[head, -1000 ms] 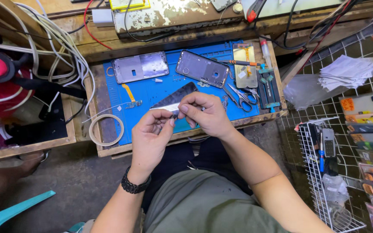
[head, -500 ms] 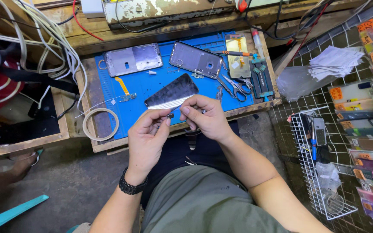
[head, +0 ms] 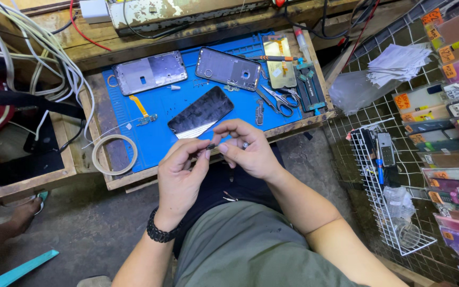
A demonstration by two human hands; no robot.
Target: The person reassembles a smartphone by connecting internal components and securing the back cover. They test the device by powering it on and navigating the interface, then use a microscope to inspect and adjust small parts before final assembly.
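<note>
The hands have drawn back toward the body: half a second ago they sat over the near edge of the blue mat, now they hover just off the bench edge, above the lap, and the dark phone screen lies in full view on the mat instead of being half covered. The left hand and right hand meet fingertip to fingertip. Both are curled nearly closed, thumb and forefinger pinched on a small dark part held between them; what the part is, too small to tell. A black beaded wristband circles the left wrist.

The screen lies at 12 o'clock from the pinch, tilted on the blue mat. Farther up, at 11 o'clock, lies a silver phone frame; at 12 o'clock, a second, darker phone frame. A pair of scissors lies at 1 o'clock, just beside a gold-coloured screen panel. At 9 o'clock a roll of tape rests at the mat's near left corner, with a yellow flex strip just above it. A white wire basket hangs at 3 o'clock, well apart from the hands.
</note>
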